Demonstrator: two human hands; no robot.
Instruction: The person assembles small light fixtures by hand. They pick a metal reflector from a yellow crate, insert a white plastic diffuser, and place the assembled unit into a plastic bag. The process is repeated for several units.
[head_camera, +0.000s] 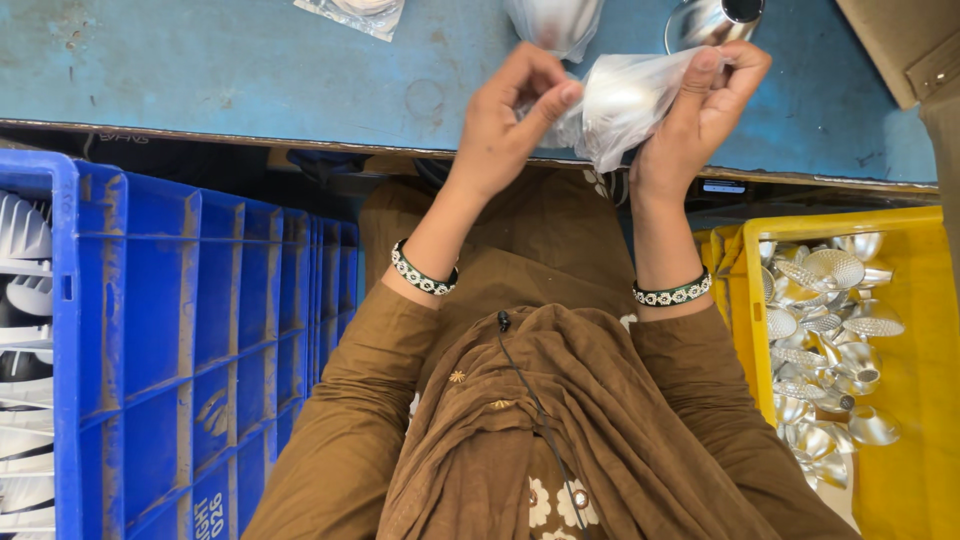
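At the left, one tall blue ribbed plastic crate (200, 330) is standing with white finned parts (22, 300) inside, too hidden for counting. In the middle, above the worn blue table (200, 70), the left hand (505, 125) and the right hand (700, 105) are both pinching one thin clear plastic bag (625, 100), which seems to be wrapping a shiny silver reflector cup, so the bagging of this piece looks nearly done. At the right, one yellow plastic crate (915, 400) is holding many bare silver reflector cups (825, 330), well over ten, which are probably waiting for bags.
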